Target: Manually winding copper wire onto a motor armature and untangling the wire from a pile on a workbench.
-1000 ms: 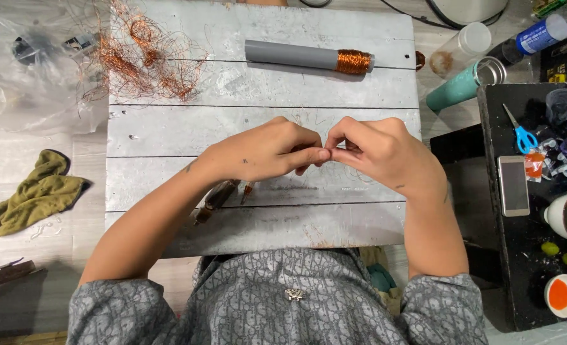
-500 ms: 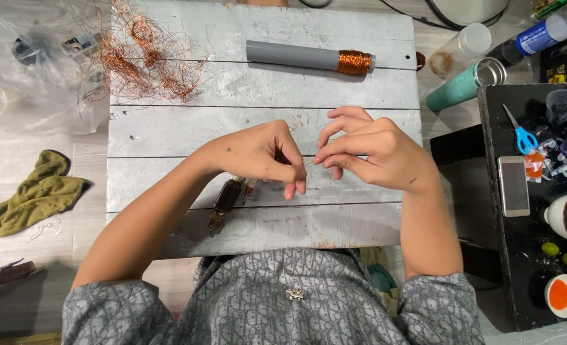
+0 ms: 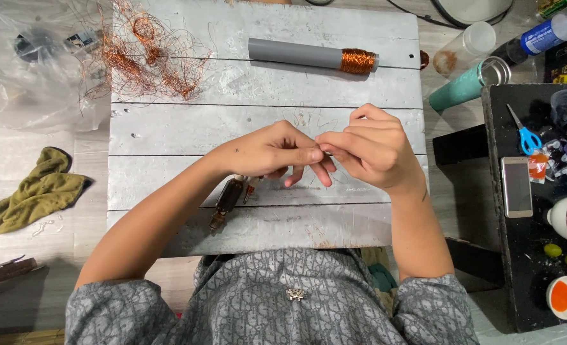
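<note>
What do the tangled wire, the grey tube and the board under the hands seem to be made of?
Tangled wire: likely bare or enamelled copper, thin, shiny and reddish-orange.
Grey tube: probably plastic pipe, smooth and matte, with a coil of the same coppery wire wound near one end.
Board: wooden planks painted light grey, with seams and worn spots showing.

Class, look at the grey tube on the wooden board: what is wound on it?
Copper wire is wound around the right end of the grey tube. The tube surface under the winding is covered, so unseen.

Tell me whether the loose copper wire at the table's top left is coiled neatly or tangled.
Tangled. The copper wire sprawls in loose, irregular loops over the corner of the grey table, unlike the tight winding on the grey tube.
</note>
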